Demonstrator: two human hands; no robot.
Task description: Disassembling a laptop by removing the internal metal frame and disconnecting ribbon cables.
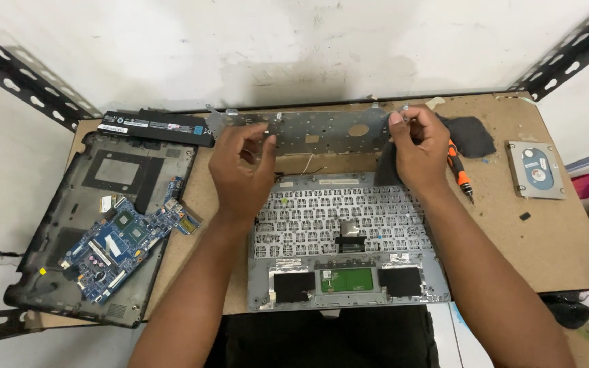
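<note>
1. The surface (553, 238) is a brown particle board set against a white wall, with black perforated metal brackets (15, 78) at its corners.
2. A grey laptop palmrest case (349, 272) lies face down in the middle of the surface, showing the back of the keyboard grid, a green touchpad board and two black pads near its front edge.
3. A black laptop bottom cover (69, 225) lies at the left of the surface, partly over the edge, with a blue motherboard (121, 245) resting in it.
4. A grey perforated metal plate (322, 133) is held up above the far edge of the palmrest case, tilted toward the camera; both hands grip it.
5. A long black battery pack (158, 126) lies at the far left, just behind the bottom cover and close to the plate's left end.
6. The left hand (240, 170) pinches the plate's left part, fingers closed on it.
7. The right hand (420, 146) pinches the plate's right end, thumb and fingers shut on its top corner.
8. A silver hard drive (536, 169) lies at the right, well apart from the hands.
9. A black cloth (472, 135) lies just beyond the right hand.
10. An orange-and-black screwdriver (459, 174) lies just beside the right wrist.
</note>
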